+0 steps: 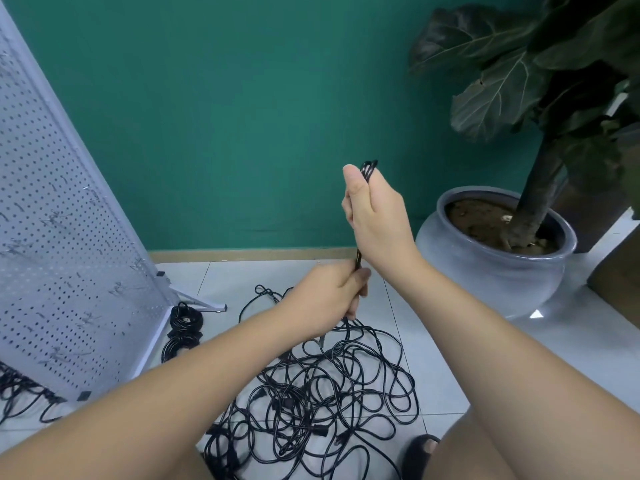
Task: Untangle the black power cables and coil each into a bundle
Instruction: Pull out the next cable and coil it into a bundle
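A big tangle of black power cables (322,393) lies on the white tiled floor in front of me, with several plugs showing in it. My right hand (374,209) is raised above it and grips a folded bunch of black cable (368,168), whose loops stick out above my fist. Below it my left hand (332,296) grips the same cable just under my right wrist. From there the cable runs down into the tangle. Two coiled black bundles (183,327) lie on the floor at the left, beside the pegboard's foot.
A white pegboard panel (62,220) on a stand leans at the left, with more black cable (20,393) under it. A grey pot (485,271) with a large-leaved plant stands at the right against the green wall. My knee and a black sandal (420,452) are at the bottom right.
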{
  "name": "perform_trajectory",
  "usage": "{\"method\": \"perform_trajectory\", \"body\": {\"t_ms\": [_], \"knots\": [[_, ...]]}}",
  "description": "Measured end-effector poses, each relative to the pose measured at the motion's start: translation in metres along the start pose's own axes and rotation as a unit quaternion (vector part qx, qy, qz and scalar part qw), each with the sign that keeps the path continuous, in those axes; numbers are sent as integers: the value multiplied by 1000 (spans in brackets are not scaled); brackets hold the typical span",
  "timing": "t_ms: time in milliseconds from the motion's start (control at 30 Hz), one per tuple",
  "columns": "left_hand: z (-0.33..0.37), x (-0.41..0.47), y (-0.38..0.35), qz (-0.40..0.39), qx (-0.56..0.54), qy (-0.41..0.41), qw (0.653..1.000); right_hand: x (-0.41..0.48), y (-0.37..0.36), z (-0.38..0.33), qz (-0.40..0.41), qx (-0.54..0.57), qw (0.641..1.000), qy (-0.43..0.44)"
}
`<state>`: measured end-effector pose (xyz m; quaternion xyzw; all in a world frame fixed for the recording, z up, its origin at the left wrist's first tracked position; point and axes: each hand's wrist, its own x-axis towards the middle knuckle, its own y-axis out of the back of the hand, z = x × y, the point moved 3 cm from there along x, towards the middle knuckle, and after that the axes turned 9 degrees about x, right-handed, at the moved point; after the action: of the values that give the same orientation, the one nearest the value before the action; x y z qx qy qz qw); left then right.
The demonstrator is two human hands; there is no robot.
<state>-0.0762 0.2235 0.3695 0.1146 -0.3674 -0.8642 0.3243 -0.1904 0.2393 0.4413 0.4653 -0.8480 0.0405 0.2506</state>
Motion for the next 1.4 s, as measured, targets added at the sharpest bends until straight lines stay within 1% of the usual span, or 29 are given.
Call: {"method": "perform_trajectory", "body": {"t_ms": [100, 167, 200, 300, 367, 400, 433, 500, 567, 600, 667, 800, 867, 900, 967, 1033, 1133, 1233, 1300, 1400], "knots": [[-4, 0, 7, -5, 98, -24, 995, 11, -1, 22, -15, -46, 998, -26], [-4, -1, 19, 31, 134, -54, 989, 13, -5, 33, -49, -90, 994, -39], [-4, -1, 26, 55, 135, -68, 987, 13, -5, 38, -64, -102, 992, -48], [-7, -1, 56, 145, 115, -86, 979, 9, -5, 43, -93, -89, 989, -76], [-10, -3, 74, 191, 73, -85, 975, 0, -8, 39, -118, -87, 986, -77], [-12, -4, 80, 199, 43, -84, 975, -5, -11, 36, -136, -79, 984, -80], [-14, -5, 85, 202, 14, -84, 976, -9, -16, 33, -158, -57, 982, -92], [-17, -6, 93, 201, -36, -89, 975, -19, -27, 26, -195, 37, 968, -152], [-23, -4, 99, 191, -87, -95, 973, -29, -33, 18, -225, 135, 941, -216], [-25, -3, 101, 182, -108, -98, 972, -33, -34, 14, -238, 164, 928, -235], [-26, -2, 101, 168, -149, -88, 970, -39, -32, 7, -257, 208, 909, -254], [-20, 0, 83, 146, -236, -64, 958, -41, -23, -10, -265, 307, 870, -280], [-18, 2, 71, 131, -272, -27, 953, -41, -18, -20, -268, 360, 852, -270], [-17, 3, 66, 123, -280, -9, 952, -40, -15, -25, -261, 381, 849, -258], [-16, 5, 57, 122, -257, 4, 959, -37, -12, -34, -223, 406, 857, -225], [-11, 3, 45, 105, -201, -4, 974, -34, -8, -41, -165, 386, 889, -183], [-2, 0, 19, 34, -140, -5, 990, -30, -3, -44, -93, 291, 946, -108], [2, -2, 1, -5, -77, 9, 997, -27, -1, -38, -46, 186, 980, -55], [5, -2, -5, -12, -54, 11, 998, -22, 0, -28, -25, 98, 995, -19], [8, 0, -1, -7, 10, -1, 1000, -10, 3, -10, -23, -2, 1000, 13]]}}
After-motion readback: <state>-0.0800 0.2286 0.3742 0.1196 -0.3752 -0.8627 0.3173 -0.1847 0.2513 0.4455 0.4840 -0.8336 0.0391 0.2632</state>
